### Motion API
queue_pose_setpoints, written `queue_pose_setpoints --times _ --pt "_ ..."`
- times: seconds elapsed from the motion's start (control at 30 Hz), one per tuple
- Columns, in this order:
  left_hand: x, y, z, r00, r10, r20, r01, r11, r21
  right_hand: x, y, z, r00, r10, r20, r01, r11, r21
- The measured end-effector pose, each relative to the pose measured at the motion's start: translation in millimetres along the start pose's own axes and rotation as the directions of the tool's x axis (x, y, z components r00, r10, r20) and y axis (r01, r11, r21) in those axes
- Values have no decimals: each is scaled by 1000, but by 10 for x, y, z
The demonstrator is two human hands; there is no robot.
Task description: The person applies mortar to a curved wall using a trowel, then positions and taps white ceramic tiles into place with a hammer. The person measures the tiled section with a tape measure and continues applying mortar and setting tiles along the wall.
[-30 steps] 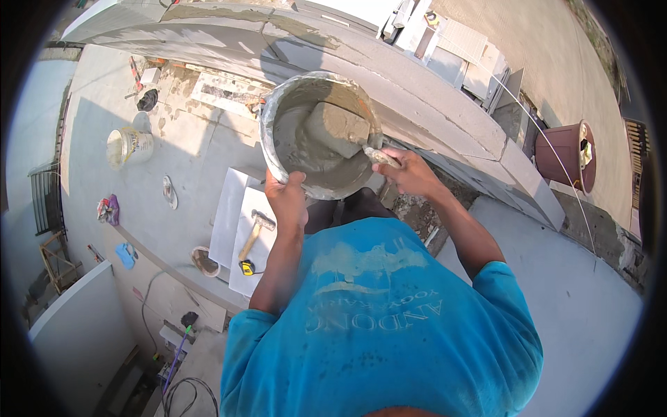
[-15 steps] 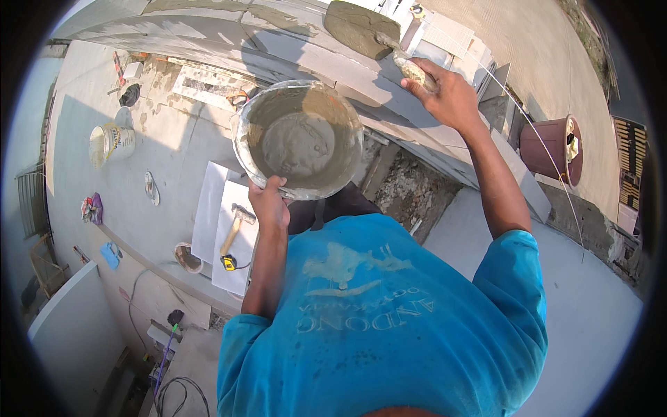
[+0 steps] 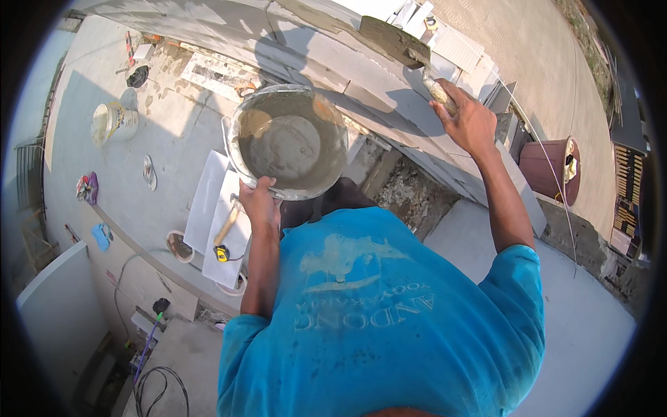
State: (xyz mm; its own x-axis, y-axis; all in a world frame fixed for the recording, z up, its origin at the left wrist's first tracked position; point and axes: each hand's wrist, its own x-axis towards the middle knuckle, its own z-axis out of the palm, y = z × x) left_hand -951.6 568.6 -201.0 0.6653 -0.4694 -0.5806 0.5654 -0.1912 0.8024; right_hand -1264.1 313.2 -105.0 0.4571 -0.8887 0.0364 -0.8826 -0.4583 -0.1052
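My left hand (image 3: 258,201) is closed on the near rim of a mortar-smeared bucket (image 3: 240,156), its thumb over the edge. Wet grey mortar (image 3: 286,144) lies in the bottom of this bucket. Farther off to the right, my right hand (image 3: 469,119) grips the pale, crusted handle of a trowel (image 3: 396,42). The trowel's grey-coated blade points away to the left, over or against the top of a pale block wall (image 3: 375,90); I cannot tell whether it touches.
Left of me, a hammer (image 3: 226,224) and a yellow tape measure (image 3: 222,253) lie on a white block (image 3: 224,267). A white bucket (image 3: 114,124) stands on the floor. Beyond the wall are a brown bucket (image 3: 549,167) and a taut string (image 3: 531,125).
My right hand and the trowel have moved right in the picture, and the blade looks more tilted. The bucket in my left hand sits slightly farther left. The whole view has shifted a little.
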Motion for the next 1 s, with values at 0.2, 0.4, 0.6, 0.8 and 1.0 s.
queue_pose_setpoints --times 0.2,0.4,0.6,0.8,1.0 --pt "74 147 0 997 66 50 -63 997 -44 -278 62 -141 993 106 46 -107 994 8" --pt "262 427 20 986 144 79 -148 988 46 -198 -809 -226 934 -90 345 -13 958 285" --pt "527 876 -2 934 310 179 -338 929 151 276 -2055 1032 824 -309 476 64 884 463" --pt "1526 1255 -360 962 265 70 -265 964 -7 914 -2627 1099 419 -358 835 -784 320 531" --pt "2564 1623 -707 997 79 -16 -80 971 -226 1468 -3270 1159 475 -681 557 -869 -263 420"
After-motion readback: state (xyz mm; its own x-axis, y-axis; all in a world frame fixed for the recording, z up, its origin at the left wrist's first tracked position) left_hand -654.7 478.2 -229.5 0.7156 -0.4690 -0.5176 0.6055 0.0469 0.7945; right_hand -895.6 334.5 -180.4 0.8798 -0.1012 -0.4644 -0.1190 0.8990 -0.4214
